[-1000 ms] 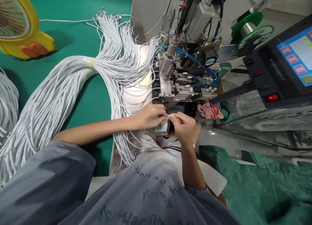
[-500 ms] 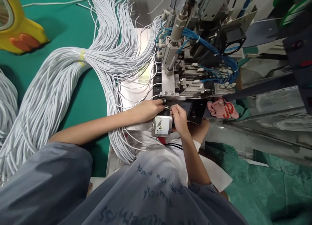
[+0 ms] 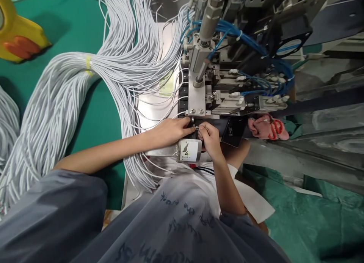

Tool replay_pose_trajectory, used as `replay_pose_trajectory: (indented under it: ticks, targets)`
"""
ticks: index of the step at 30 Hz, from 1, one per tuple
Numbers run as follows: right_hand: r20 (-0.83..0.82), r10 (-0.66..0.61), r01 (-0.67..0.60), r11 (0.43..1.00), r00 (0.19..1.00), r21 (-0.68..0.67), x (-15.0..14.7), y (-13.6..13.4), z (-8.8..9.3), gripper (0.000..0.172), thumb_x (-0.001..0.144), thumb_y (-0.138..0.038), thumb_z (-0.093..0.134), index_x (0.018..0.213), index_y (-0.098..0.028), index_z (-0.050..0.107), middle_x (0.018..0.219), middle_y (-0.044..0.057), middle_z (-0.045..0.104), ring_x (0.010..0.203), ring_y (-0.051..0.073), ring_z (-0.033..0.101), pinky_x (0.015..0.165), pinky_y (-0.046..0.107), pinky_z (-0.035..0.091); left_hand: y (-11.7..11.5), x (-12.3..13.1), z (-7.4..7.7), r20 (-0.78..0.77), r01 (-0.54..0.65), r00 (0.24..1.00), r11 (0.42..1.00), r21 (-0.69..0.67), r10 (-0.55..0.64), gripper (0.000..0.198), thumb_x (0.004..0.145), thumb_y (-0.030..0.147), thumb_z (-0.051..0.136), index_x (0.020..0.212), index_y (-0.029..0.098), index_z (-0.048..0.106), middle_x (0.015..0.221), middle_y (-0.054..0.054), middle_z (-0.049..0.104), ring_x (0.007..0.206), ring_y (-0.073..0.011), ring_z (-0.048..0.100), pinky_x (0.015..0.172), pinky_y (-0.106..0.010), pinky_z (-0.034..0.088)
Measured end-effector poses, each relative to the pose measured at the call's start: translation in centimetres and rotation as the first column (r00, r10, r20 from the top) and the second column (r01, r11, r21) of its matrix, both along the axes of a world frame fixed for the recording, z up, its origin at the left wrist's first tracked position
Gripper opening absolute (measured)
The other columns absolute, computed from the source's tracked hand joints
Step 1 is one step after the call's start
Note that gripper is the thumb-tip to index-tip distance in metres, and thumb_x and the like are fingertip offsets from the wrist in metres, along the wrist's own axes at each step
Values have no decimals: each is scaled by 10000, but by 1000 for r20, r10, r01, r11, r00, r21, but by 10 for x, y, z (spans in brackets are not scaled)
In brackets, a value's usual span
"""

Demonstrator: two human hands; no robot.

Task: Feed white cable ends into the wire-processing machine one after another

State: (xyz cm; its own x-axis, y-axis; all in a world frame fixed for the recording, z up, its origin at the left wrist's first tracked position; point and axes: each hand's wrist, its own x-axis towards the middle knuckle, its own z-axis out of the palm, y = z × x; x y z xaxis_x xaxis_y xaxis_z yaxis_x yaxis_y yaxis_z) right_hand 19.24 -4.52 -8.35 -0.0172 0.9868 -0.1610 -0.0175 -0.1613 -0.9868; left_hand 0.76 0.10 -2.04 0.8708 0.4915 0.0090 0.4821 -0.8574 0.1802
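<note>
My left hand (image 3: 176,131) reaches in beside the machine, thumb and forefinger stretched to a small black holder at its near end. Whatever lies under those fingertips is mostly hidden. Facing it, my right hand (image 3: 209,137) is closed in a pinch at a tiny bright piece (image 3: 196,127), too small to name. White cables (image 3: 113,71) fan out from a large bundle, and several run into a row of black slots (image 3: 184,91) along the machine (image 3: 196,98). Just below my hands sits a clear-covered box with a printed label (image 3: 189,151).
Yellow tape (image 3: 88,63) binds the cable bundle on the green mat (image 3: 91,115). A yellow toy-like object (image 3: 19,35) stands at upper left. Blue air hoses (image 3: 250,39) cross the machine. A dark phone-like slab (image 3: 233,132) and a pink cloth (image 3: 267,128) lie to the right.
The view has shifted slightly. My left thumb has stretched forward, apart from the forefinger, toward the bright piece. My right hand keeps its pinch in nearly the same place.
</note>
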Motion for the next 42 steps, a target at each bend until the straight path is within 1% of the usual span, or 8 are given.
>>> replay_pose_trajectory:
  ticks: [11,18,24,26,29,34,38,42]
  targets:
    - [167,-130,118,990,977,80,-12,-2,-8,337,873,-493,453,698,-205,471,581,-42,368,540,107,343,511,246,281,2,0,6,-76,37,996,999,34,-35,416,859,54,406,1248,125,534,928,-110,554,724,-161,568,488,-238,382]
    - [205,-143,124,987,968,104,-13,2,-7,322,890,-438,438,666,-206,432,595,-41,365,547,108,336,530,252,285,-4,-6,30,-241,-104,965,995,-5,100,149,786,86,490,766,102,636,782,-83,587,573,-131,529,466,-259,307]
    - [396,-474,339,867,786,365,-23,-36,28,282,918,-342,396,692,-205,496,609,-14,482,556,121,435,556,259,346,-7,-7,24,-206,-178,961,982,59,186,180,824,117,441,850,101,619,778,-96,590,531,-142,548,442,-267,216]
    - [505,-371,145,891,779,430,-39,-61,40,253,900,-301,436,708,-197,563,589,-4,555,523,120,474,553,261,363,-6,-7,22,-220,-242,940,964,107,260,249,842,77,393,974,82,604,787,-112,600,587,-171,584,458,-266,232]
    - [698,101,-295,941,709,164,-71,-90,45,227,893,-305,463,942,-178,645,751,55,693,641,166,609,616,279,415,-2,-8,21,-226,-320,910,935,151,348,361,855,52,362,1178,46,523,830,-136,613,648,-193,609,484,-263,266]
    - [700,503,-593,793,508,-139,-101,-97,37,238,923,-251,418,964,-190,644,754,73,710,685,205,656,612,292,418,-13,-5,27,-59,-221,974,975,-1,220,301,902,117,331,980,69,618,868,-129,607,681,-180,597,527,-280,341]
    - [647,376,-465,884,663,-37,-66,-91,46,231,904,-236,441,894,-195,668,871,88,722,815,228,660,689,318,463,-41,2,32,299,98,954,938,-332,5,384,965,353,351,1110,101,603,992,-104,623,879,-170,601,733,-268,450]
    - [336,150,-177,983,930,53,-18,-86,63,110,799,-248,600,785,-185,688,776,43,698,735,197,629,661,309,486,-51,4,31,409,160,907,817,-554,99,431,894,437,510,1149,99,590,997,-101,636,863,-161,604,741,-256,469]
